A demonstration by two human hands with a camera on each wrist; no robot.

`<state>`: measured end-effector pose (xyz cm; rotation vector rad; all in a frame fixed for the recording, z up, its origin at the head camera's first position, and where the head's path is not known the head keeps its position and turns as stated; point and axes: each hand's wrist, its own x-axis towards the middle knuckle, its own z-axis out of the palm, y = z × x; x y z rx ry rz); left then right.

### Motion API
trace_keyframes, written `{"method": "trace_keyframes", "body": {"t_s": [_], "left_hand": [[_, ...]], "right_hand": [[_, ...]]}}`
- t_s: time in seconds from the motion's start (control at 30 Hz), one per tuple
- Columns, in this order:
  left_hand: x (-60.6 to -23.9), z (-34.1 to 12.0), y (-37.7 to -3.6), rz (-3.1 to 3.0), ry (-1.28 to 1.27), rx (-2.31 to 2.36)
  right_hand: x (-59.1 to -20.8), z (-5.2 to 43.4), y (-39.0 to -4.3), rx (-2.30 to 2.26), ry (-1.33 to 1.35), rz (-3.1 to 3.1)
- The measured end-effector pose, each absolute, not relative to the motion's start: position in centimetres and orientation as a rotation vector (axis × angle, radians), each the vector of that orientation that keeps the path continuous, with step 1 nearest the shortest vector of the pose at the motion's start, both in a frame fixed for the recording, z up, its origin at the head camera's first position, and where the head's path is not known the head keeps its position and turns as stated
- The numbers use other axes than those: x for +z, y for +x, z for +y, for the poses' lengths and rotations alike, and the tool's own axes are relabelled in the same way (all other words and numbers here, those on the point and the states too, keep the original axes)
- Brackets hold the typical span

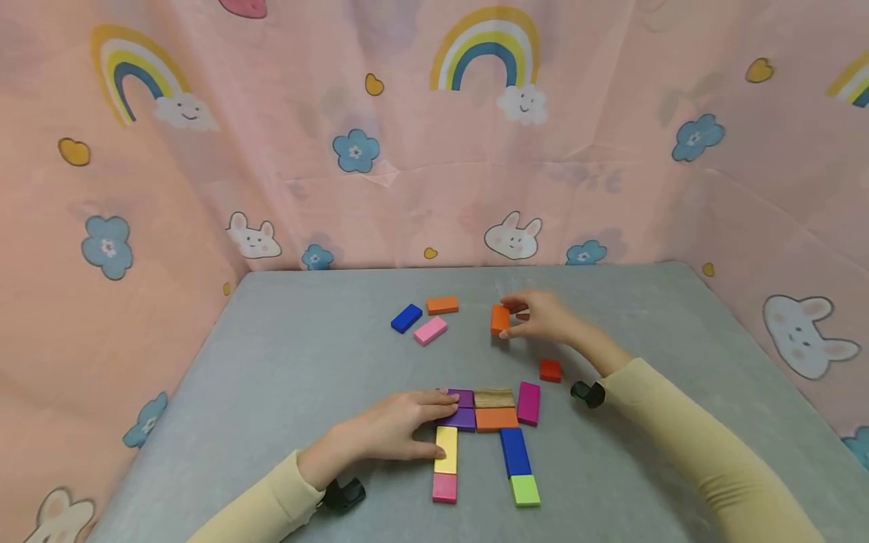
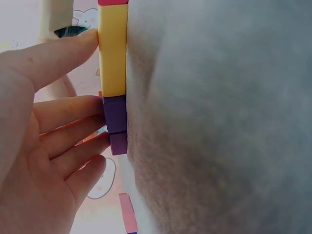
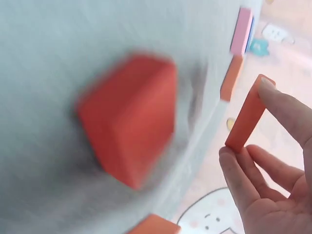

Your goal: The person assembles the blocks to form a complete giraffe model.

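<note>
— Where the counter [image 1: 285,362] comes closest to us, we see a flat figure of blocks: a pink block [image 1: 444,487] and a green block [image 1: 525,490] at the near ends of two legs, with a yellow block [image 1: 446,449] and a blue block [image 1: 514,451] just beyond them.

— We agree. Our left hand [image 1: 400,434] lies flat there with a spread grip; the thumb touches the yellow block and the straight fingers [image 2: 73,122] press against the purple blocks [image 1: 462,408]. It holds nothing.

— Beside the purple ones we see an orange block [image 1: 496,418], a wood-coloured block [image 1: 494,397] and a magenta block [image 1: 529,403], all touching in one cluster.

— Farther out, a small red block [image 1: 550,370] sits alone, near our right forearm.

— Beyond that, our right hand [image 1: 543,317] pinches an upright orange block [image 3: 248,114] between thumb and fingertips. Whether it touches the counter, we cannot tell.

— Farthest back, well apart from the figure, we see three loose pieces together: a dark blue block [image 1: 406,318], a light pink block [image 1: 431,330] and another orange one [image 1: 443,305].
</note>
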<state>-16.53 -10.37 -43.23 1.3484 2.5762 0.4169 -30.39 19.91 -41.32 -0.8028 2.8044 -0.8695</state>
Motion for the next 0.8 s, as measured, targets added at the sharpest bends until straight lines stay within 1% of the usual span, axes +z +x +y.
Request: {"method": "trace_keyframes", "body": {"t_s": [0.2,0.37,0.57,0.8], "left_hand": [[-43.4,-10.4,-16.6,2.581,1.349,0.427],[-43.4,-10.3,-16.5,2.580,1.340,0.421],[-43.4,-10.4,-16.5,2.579,1.341,0.428],[-43.2,-10.5,-16.4,2.581,1.341,0.430]], "right_hand": [[-42.3,20.2,-26.9,-0.937,-0.744,2.833],[-42.9,20.9,-25.1,-0.969,-0.720,2.852],[-43.0,22.1,-24.0,-0.967,-0.788,2.881],[-43.1,23.0,-23.7,-0.939,-0.829,2.878]]}}
